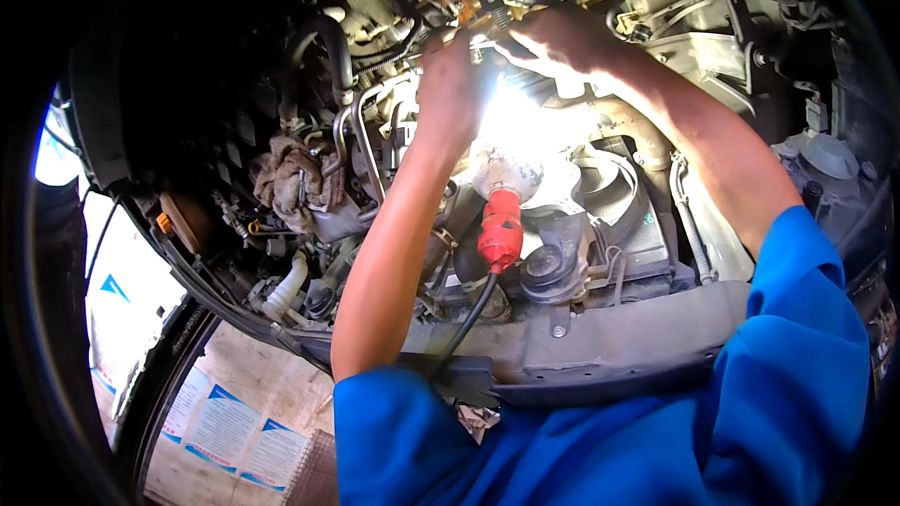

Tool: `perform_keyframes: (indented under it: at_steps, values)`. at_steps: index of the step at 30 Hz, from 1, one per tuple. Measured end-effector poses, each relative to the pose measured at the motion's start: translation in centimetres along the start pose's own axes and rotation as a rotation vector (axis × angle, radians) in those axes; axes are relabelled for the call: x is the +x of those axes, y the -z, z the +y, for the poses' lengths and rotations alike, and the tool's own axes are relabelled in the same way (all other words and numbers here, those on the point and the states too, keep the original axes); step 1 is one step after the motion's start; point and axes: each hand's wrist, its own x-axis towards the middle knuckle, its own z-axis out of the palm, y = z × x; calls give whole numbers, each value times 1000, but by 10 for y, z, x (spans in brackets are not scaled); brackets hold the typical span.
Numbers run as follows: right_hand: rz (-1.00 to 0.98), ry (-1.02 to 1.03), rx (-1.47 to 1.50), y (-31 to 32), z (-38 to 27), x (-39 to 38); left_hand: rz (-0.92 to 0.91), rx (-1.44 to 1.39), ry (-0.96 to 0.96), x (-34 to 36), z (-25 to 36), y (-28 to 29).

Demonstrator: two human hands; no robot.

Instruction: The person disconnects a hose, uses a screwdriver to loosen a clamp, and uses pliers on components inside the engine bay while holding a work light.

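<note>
Both my arms reach deep into a vehicle's engine bay. At the back of it my left hand [447, 65] is closed in shadow among metal pipes and fittings. Beside it my right hand [562, 42] has its fingers drawn together, pointing left toward the same fittings. What the fingertips hold is too dark and small to make out. Between my forearms lies a lit work lamp with a red handle [501, 236] and a black cord [466, 326]. Its glare washes out the parts just below my hands.
A crumpled brown rag [292, 182] lies on engine parts left of my left forearm. Bent metal pipes [361, 131] stand beside that arm. The front body panel [619, 337] crosses before my chest. At the right is a round-capped reservoir [830, 157]. Papered boards [225, 412] show at lower left.
</note>
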Motion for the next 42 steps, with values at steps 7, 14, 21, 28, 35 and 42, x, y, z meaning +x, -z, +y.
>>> perform_keyframes:
  at_steps: [7,14,21,28,35,42]
  values:
    - [117,105,4,0,3,-1,-99,368,430,-12,27,42]
    - [-38,-36,322,1,-6,7,-336,545,672,12,-29,22]
    - [74,-55,773,-32,-10,12,-377,788,459,-23,-166,5]
    - [137,-377,1065,-25,-30,-7,-341,756,290,-22,-157,13]
    - [130,-586,1319,-5,-24,-8,-213,603,431,8,-75,14]
    - [95,-366,946,3,-19,-7,-250,579,516,12,-57,18]
